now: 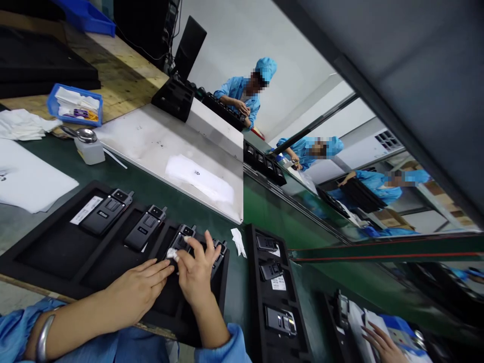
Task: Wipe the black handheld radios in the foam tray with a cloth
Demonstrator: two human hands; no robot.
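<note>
A black foam tray (45, 252) in front of me holds several black handheld radios in a row. My left hand (138, 290) lies flat on the tray, fingers stretched toward the third radio (183, 237). My right hand (196, 272) is closed in a pinch on a small white wipe (172, 253), pressed against that radio's face. Two more radios (108, 212) (145, 227) lie untouched to the left. A fourth radio (219, 249) is partly hidden behind my right fingers.
A second tray (253, 302) of radios runs along the green conveyor (272, 206) to the right. A white sheet (26, 181), a solvent dispenser (88, 146), a blue bin (75, 103) and a white board (151, 136) sit behind. Another person's hand (381, 343) works at lower right; three blue-clad workers stand farther off.
</note>
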